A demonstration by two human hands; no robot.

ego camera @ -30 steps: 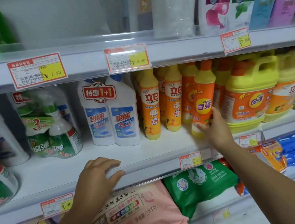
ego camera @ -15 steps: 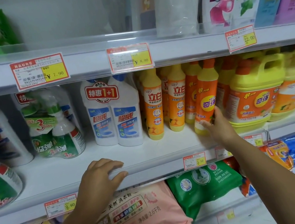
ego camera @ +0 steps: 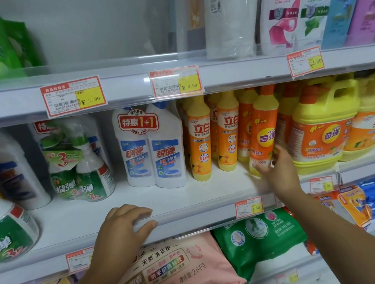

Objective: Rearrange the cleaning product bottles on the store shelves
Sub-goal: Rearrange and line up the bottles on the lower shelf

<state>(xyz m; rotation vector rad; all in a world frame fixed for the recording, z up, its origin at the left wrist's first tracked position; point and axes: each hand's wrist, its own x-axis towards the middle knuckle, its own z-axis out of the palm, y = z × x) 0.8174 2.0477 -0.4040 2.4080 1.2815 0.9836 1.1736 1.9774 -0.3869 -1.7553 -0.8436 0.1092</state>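
Nearest me, the person's left hand (ego camera: 124,227) rests on the front lip of the shelf (ego camera: 192,215). Its fingers are loosely bent over the rail and hold nothing. It looks like a steadying hand.

Further in, the right hand (ego camera: 279,169) has the orange bottle (ego camera: 264,131) by its foot, with the thumb across the front of the label and the fingers round the right side. The bottle stands on the middle shelf, tilted so its cap leans right. It sits just beside the jug (ego camera: 324,127) and touches the slim bottles (ego camera: 199,140) to its left.

I'd judge it a full plastic squeeze bottle: moderately heavy, stiff enough to hold, and smooth and a bit slick on the printed sleeve. Held so low, a tall narrow bottle wants to tip. A grip round the waist, above the yellow label patch, would control it better. The packed row behind leaves little room, so a careless swing could knock down its neighbours.

At the back left, a white twin-pack (ego camera: 149,152) stands upright, well apart from both hands.
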